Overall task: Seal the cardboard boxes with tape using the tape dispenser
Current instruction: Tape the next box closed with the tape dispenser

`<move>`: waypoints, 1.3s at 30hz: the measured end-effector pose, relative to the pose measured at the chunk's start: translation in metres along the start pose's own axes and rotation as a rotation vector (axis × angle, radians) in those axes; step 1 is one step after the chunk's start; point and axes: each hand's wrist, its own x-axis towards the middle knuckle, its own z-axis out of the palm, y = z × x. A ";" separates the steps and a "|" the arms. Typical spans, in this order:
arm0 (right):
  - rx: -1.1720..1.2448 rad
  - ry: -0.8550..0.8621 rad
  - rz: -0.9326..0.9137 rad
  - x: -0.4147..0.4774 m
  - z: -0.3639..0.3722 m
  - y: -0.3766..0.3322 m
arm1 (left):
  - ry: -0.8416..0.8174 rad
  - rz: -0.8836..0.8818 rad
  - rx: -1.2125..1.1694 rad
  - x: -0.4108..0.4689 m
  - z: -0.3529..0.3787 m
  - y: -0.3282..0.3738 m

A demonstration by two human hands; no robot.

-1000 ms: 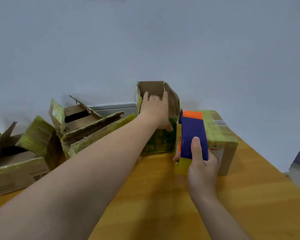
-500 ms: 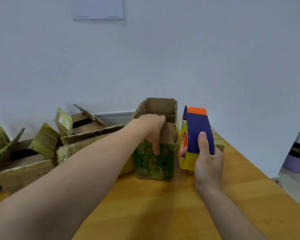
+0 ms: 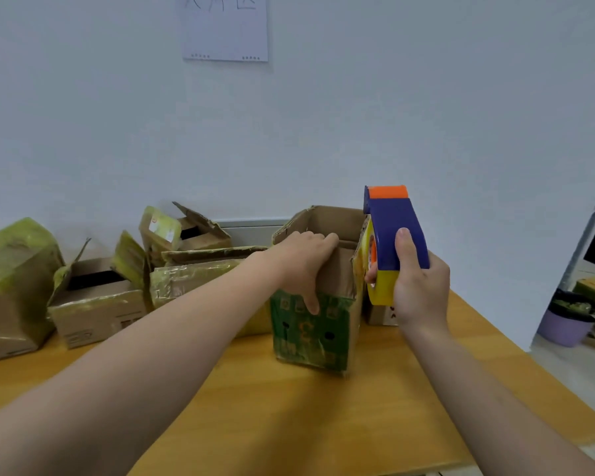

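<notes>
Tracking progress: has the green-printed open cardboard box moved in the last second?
Yes. The green-printed open cardboard box, held by the left hand, came toward the person, past the taped brown box beside it.

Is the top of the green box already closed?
No, the green box is open at the top, and the left hand grips its near wall.

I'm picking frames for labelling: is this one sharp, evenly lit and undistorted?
Head view: soft, even light, only a faint shadow under the green box; tape dispenser and right hand sharp; wide-angle stretch enlarges the left forearm at the lower edge.
</notes>
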 end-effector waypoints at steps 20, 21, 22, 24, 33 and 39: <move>-0.235 0.143 0.071 -0.004 0.021 -0.016 | 0.309 0.004 -0.361 -0.159 0.024 -0.066; -0.257 0.156 0.082 -0.002 0.022 -0.015 | 0.330 -0.001 -0.433 -0.167 0.023 -0.069; -0.276 0.165 0.091 0.001 0.024 -0.015 | 0.328 -0.020 -0.494 -0.176 0.018 -0.067; -0.309 0.172 0.118 0.007 0.026 -0.014 | 0.241 -0.057 -0.587 -0.182 0.017 -0.077; -0.309 0.209 0.231 0.012 0.026 0.001 | 0.106 -0.268 -1.008 -0.179 0.002 -0.064; -0.256 0.235 0.193 0.024 0.015 0.005 | 0.005 -0.298 -0.840 -0.162 -0.010 -0.047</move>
